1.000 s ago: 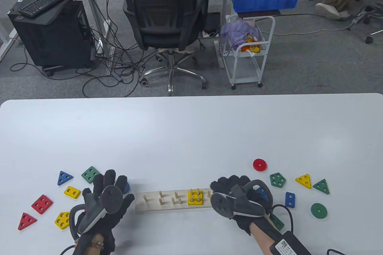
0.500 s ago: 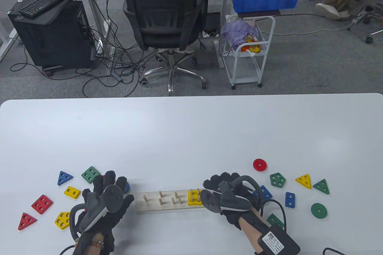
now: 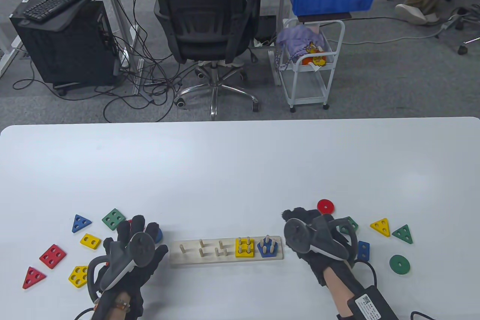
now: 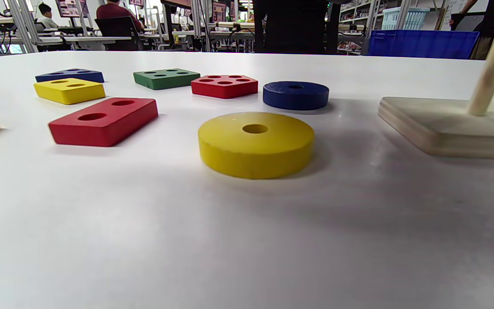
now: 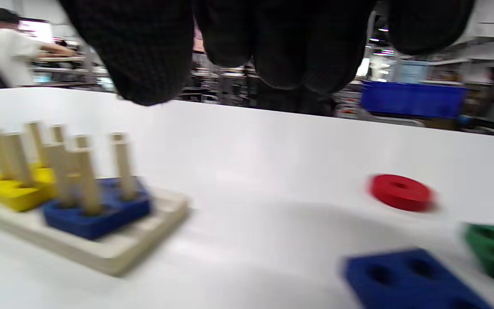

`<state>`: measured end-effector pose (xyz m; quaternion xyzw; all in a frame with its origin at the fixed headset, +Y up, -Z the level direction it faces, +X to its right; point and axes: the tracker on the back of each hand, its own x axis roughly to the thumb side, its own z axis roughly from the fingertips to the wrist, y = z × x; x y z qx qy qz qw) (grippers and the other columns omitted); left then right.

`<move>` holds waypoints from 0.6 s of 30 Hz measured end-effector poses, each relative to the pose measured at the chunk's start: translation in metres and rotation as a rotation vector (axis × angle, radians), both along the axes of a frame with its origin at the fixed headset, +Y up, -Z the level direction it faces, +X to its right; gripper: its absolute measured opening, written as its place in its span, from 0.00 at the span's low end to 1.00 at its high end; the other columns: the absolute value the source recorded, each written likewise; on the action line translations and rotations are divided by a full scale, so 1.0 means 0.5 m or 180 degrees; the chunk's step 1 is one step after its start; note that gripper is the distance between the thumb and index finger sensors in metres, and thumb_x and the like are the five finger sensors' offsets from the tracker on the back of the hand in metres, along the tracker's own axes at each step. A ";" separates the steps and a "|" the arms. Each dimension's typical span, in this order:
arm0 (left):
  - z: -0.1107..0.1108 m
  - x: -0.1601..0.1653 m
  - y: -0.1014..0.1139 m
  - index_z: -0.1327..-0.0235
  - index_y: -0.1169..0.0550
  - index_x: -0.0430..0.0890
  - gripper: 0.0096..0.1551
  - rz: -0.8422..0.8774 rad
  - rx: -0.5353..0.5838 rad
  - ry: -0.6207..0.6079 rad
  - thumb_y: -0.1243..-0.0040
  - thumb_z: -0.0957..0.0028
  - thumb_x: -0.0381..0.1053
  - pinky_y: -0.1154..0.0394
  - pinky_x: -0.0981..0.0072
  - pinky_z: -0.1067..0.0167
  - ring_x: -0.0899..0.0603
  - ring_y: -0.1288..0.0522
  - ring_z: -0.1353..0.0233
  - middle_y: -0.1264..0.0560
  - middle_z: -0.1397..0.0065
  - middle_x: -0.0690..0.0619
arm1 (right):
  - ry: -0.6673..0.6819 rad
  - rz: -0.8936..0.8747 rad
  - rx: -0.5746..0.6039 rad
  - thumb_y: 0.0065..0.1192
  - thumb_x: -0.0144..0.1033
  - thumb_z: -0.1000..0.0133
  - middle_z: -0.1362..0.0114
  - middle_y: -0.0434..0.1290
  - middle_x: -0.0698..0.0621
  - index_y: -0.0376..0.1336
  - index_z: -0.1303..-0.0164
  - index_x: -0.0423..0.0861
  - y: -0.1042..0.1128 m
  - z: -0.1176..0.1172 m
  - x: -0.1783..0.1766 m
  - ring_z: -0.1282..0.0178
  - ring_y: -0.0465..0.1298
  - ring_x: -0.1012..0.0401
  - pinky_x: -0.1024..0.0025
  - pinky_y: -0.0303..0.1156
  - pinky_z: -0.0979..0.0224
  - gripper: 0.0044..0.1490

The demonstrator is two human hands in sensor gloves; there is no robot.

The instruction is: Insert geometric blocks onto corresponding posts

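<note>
We see the left hand (image 3: pixel 129 256) resting on the bench (image 3: pixel 240 162), fingers spread, holding nothing, yellow ring (image 4: pixel 256 143) just ahead of it. Peg board (image 3: pixel 225 250) in the middle: yellow square (image 3: pixel 245 247) and blue pentagon (image 3: pixel 269 248) seated on posts. Right hand (image 3: pixel 315 239) empty, fingers loosely curled, near the red ring (image 3: pixel 325 206).

Left hand (image 3: pixel 129 250): black sensor glove, tracker on its back, fingers spread, palm down low over table. Right hand (image 3: pixel 313 235): black sensor glove, tracker on its back, fingers (image 5: pixel 268 43) loosely curled, holding nothing; bare forearm trails toward bottom edge.
</note>
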<state>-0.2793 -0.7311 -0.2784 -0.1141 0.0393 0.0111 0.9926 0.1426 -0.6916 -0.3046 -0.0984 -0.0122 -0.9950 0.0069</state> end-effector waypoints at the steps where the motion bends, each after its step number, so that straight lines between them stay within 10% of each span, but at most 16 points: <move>1: 0.000 0.000 0.000 0.17 0.47 0.66 0.43 -0.0002 -0.0003 -0.0003 0.62 0.49 0.76 0.55 0.30 0.20 0.38 0.59 0.09 0.60 0.08 0.59 | -0.0229 0.0017 -0.0067 0.71 0.48 0.51 0.26 0.71 0.42 0.62 0.29 0.48 -0.001 -0.002 0.028 0.32 0.74 0.43 0.35 0.67 0.34 0.40; 11: 0.000 0.003 -0.002 0.17 0.47 0.66 0.43 -0.0024 -0.0031 -0.0017 0.62 0.49 0.76 0.55 0.30 0.20 0.38 0.59 0.09 0.60 0.08 0.59 | -0.1095 0.0779 -0.0995 0.69 0.52 0.50 0.29 0.74 0.41 0.63 0.28 0.45 -0.083 -0.023 0.085 0.37 0.77 0.43 0.38 0.70 0.37 0.42; 18: 0.000 0.002 -0.002 0.17 0.47 0.66 0.43 -0.0026 -0.0032 -0.0009 0.62 0.49 0.76 0.55 0.30 0.20 0.38 0.59 0.09 0.60 0.08 0.59 | -0.1198 0.0936 -0.0984 0.69 0.54 0.51 0.28 0.73 0.40 0.61 0.26 0.44 -0.107 -0.026 0.066 0.36 0.77 0.43 0.39 0.70 0.37 0.45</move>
